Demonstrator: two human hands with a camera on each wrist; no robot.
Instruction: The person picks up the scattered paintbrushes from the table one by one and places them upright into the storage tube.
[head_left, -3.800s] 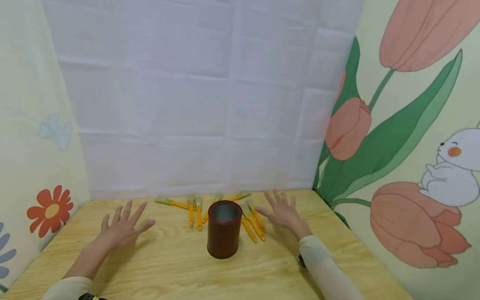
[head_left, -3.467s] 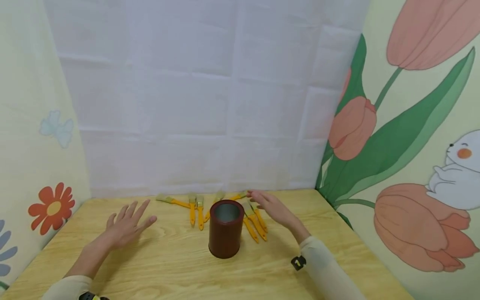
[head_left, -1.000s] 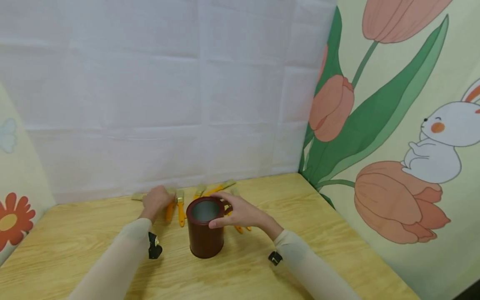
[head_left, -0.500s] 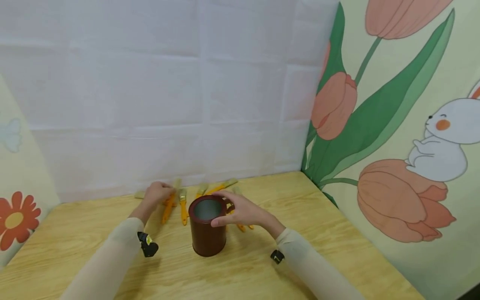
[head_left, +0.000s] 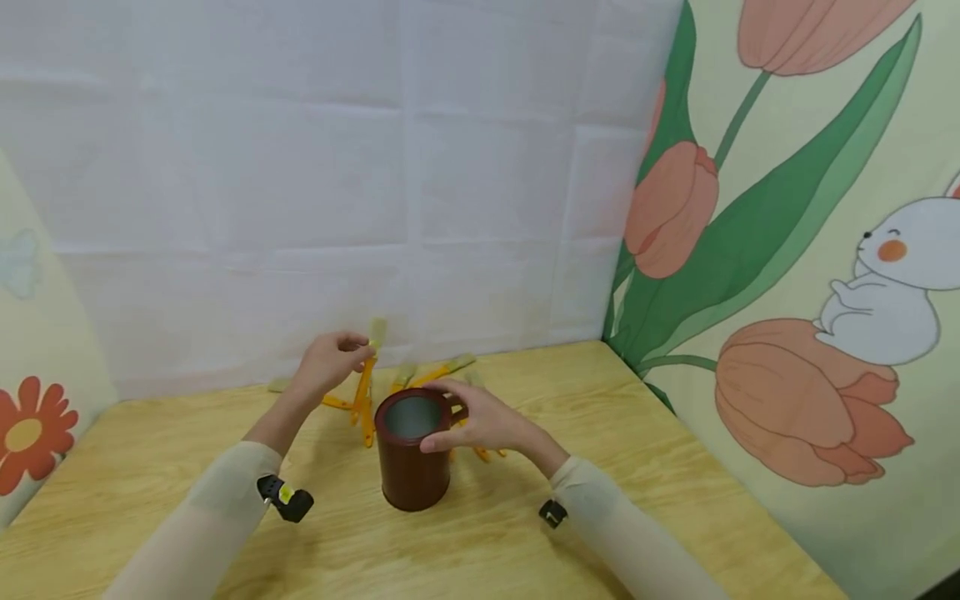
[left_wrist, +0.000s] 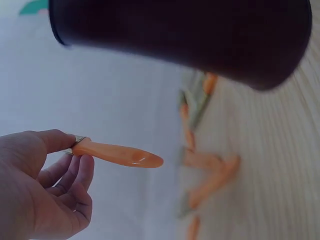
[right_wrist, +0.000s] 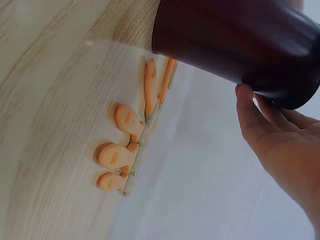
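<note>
My left hand [head_left: 330,364] pinches a paintbrush [head_left: 363,385] near its metal band, raised above the table's back edge. Its pale bristles point up and its orange handle hangs down. In the left wrist view, thumb and fingers meet on the band of that paintbrush [left_wrist: 120,154], and the hand hides its bristles. A dark red-brown mug [head_left: 414,477] stands upright on the table, its opening facing up. My right hand [head_left: 491,425] holds it at the rim, thumb on the near side and fingers by the handle. The right wrist view shows the fingers against the mug [right_wrist: 225,45].
More orange-handled paintbrushes lie behind the mug: one brush [head_left: 367,417] left of it, another brush [head_left: 446,368] by the wall. Several brush handles [right_wrist: 115,156] show in the right wrist view. A white sheet [head_left: 300,183] backs the wooden table [head_left: 480,542].
Both hands were first spread open, apart from everything. The right hand took hold of the mug. The left hand picked a paintbrush off the table and raised it, moving rightward toward the mug.
</note>
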